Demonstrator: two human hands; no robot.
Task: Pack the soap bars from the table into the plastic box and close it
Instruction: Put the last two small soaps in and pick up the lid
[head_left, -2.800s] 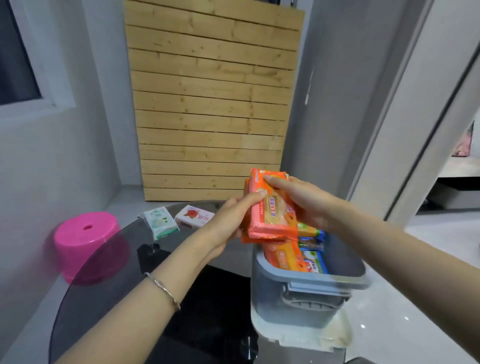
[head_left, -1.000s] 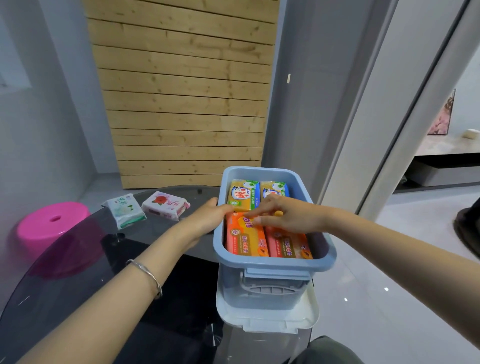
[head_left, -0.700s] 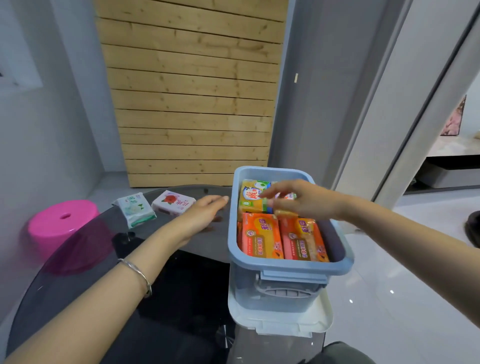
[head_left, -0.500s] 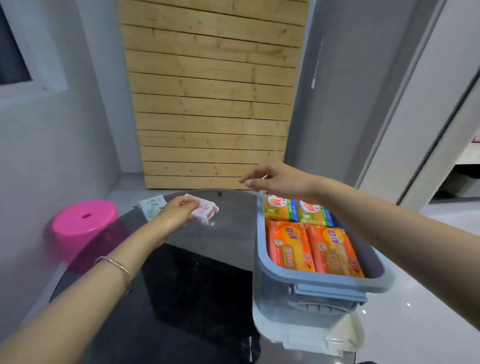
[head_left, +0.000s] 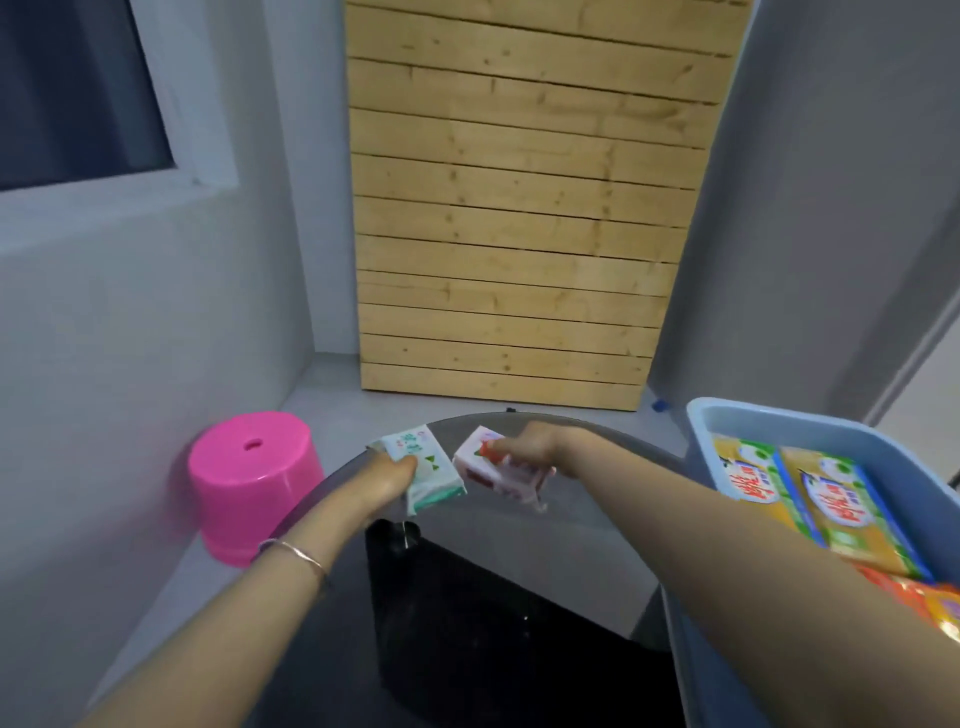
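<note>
Two wrapped soap bars lie at the far edge of the round dark glass table (head_left: 545, 561). My left hand (head_left: 387, 480) grips the white-and-green soap bar (head_left: 423, 462). My right hand (head_left: 524, 447) is closed on the white-and-red soap bar (head_left: 493, 475) beside it. The blue plastic box (head_left: 769, 421) stands open at the right edge of the view. Inside it lie yellow-green soap packs (head_left: 810, 499) at the back and orange soap packs (head_left: 930, 603) at the front, partly hidden by my right forearm.
A pink plastic stool (head_left: 249, 478) stands on the floor left of the table. A wooden slat panel (head_left: 519, 208) leans against the grey wall behind. A window is at the upper left.
Both hands left the box and reached to the table's far edge. The left hand moved from the red bar to the green one, and the right hand took the red one. The view swung left.
</note>
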